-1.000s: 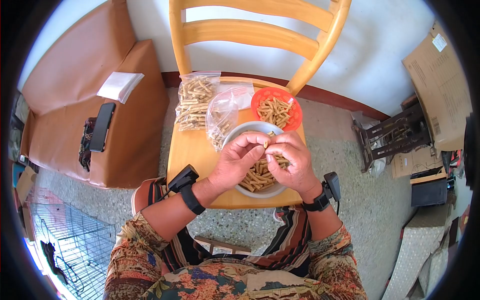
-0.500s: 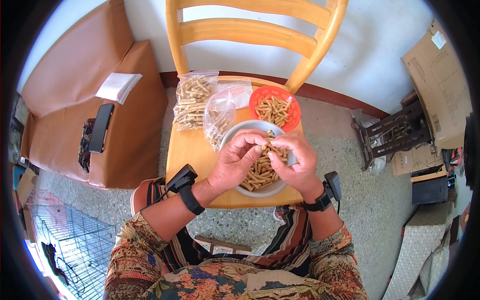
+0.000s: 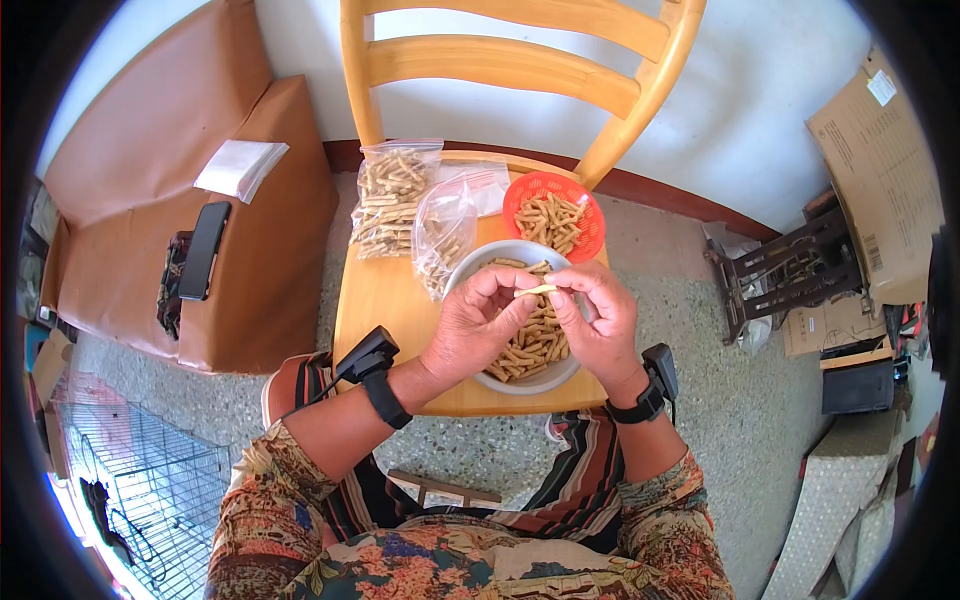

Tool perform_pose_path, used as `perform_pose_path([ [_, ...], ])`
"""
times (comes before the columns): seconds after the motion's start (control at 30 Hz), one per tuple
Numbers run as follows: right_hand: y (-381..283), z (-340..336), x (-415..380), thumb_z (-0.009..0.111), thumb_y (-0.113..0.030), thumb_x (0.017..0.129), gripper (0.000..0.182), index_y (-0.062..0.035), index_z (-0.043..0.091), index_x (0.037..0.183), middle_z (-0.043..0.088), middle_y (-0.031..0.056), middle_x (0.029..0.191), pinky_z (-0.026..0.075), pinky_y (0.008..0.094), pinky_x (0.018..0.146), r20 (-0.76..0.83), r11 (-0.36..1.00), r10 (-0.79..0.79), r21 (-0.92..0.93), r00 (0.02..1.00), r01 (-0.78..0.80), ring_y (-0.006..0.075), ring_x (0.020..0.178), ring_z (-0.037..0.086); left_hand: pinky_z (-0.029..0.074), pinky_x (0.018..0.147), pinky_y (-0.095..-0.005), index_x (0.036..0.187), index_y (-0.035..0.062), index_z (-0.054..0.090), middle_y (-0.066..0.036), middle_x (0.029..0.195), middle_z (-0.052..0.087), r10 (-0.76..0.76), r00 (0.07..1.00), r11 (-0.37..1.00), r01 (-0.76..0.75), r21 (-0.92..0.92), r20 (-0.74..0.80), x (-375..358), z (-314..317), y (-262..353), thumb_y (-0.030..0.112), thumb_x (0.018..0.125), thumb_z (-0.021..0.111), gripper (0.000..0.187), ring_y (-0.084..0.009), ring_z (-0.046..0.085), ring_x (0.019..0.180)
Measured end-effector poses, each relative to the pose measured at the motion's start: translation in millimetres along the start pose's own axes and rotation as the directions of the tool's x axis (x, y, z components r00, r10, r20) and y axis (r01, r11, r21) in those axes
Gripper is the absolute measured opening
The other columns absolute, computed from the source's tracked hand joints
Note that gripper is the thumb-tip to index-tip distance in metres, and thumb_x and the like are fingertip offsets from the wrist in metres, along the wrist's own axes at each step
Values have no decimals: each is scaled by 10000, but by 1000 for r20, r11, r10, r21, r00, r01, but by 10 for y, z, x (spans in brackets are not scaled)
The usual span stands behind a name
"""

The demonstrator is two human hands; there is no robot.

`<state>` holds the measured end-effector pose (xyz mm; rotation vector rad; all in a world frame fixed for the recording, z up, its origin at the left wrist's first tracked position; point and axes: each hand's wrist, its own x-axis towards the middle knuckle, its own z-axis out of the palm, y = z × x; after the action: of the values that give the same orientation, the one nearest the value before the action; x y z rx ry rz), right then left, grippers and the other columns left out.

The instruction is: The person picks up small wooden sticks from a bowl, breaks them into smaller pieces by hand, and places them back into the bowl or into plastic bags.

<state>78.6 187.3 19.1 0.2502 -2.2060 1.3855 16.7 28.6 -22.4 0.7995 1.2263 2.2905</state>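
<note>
Between the fingertips of my left hand and my right hand, a short pale tan stick lies crosswise, looking like a cut piece of dried root. Both hands pinch it, one at each end. Beneath them, a grey-white bowl holds many similar sticks, partly hidden by my hands. Just behind it, a red plastic basket contains more of these pieces. To the left lie a full clear zip bag and a partly filled clear bag.
Everything stands on the seat of a wooden chair. Another flat plastic bag lies behind the bags. On the brown sofa at left are a phone and a white packet. A wire cage is lower left, a cardboard box right.
The stick has turned from nearly end-on to lying sideways between my fingertips. My hands remain over the bowl, and the view has shifted slightly.
</note>
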Motion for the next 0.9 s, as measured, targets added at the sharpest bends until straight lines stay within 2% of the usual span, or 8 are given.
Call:
perform_pose_path([
  [0.33, -80, 14, 73, 670, 26, 815, 165, -18, 652, 973, 650, 100, 911, 502, 297, 739, 32, 979, -129, -155, 991, 132, 203, 818, 631, 462, 891, -261, 1177, 34, 505, -19, 1055, 561, -26, 995, 1000, 26, -3, -101, 15, 60, 20, 80, 946, 575, 245, -94, 541, 950],
  [0.43, -94, 68, 166, 666, 22, 831, 164, -14, 654, 990, 643, 85, 910, 495, 274, 732, -117, 984, -121, -143, 986, 104, 165, 804, 619, 446, 889, -264, 1244, 48, 426, -35, 1103, 507, 14, 986, 996, 1, 85, -167, -32, 67, 119, 111, 951, 557, 327, -101, 503, 990],
  [0.5, -77, 129, 257, 660, 17, 847, 167, -8, 654, 1012, 630, 64, 909, 488, 251, 722, -231, 998, -38, -53, 972, 26, 121, 789, 596, 435, 813, -248, 1204, 53, 432, -14, 1037, 497, 98, 983, 992, -83, 97, -154, -142, 106, 118, 128, 956, 543, 282, -81, 484, 922],
  [0.57, -116, 213, 384, 663, 10, 851, 163, -1, 654, 1014, 620, 52, 910, 486, 235, 700, -213, 996, -55, -80, 976, 38, 97, 766, 580, 408, 744, -241, 1120, 50, 477, -16, 989, 494, 120, 981, 989, -104, 109, -150, -240, 138, 85, 124, 952, 544, 196, -81, 464, 854],
  [0.63, -135, 344, 521, 666, 12, 846, 157, 2, 655, 1002, 619, 51, 908, 485, 221, 675, -188, 999, -37, -20, 981, 34, 91, 745, 579, 408, 724, -260, 1034, 39, 529, -35, 944, 515, 171, 985, 936, -175, 306, 39, -285, 129, 129, 120, 944, 548, 122, -110, 476, 812],
  [0.67, -178, 395, 606, 669, 18, 836, 156, 1, 659, 991, 623, 55, 889, 491, 219, 661, -167, 995, -74, -76, 983, 62, 97, 735, 591, 417, 720, -282, 943, 27, 564, -61, 888, 540, 164, 985, 934, -174, 312, 60, -291, 148, 147, 115, 939, 549, 90, -147, 500, 778],
  [0.83, -151, 646, 835, 673, 22, 816, 174, -11, 666, 987, 638, 80, 845, 510, 251, 658, -102, 987, -119, -119, 988, 106, 142, 737, 620, 433, 725, -302, 916, 16, 570, -71, 829, 573, 239, 957, 913, -279, 298, 166, -264, 142, 155, 101, 930, 557, 87, -184, 538, 773],
  [0.9, -81, 736, 827, 677, 11, 813, 182, -13, 668, 994, 644, 83, 848, 511, 256, 654, -42, 993, -72, -102, 997, 67, 151, 725, 618, 439, 652, -286, 892, 30, 587, -63, 775, 556, 300, 938, 895, -340, 290, 173, -253, 145, 125, 113, 917, 582, 87, -181, 538, 713],
])
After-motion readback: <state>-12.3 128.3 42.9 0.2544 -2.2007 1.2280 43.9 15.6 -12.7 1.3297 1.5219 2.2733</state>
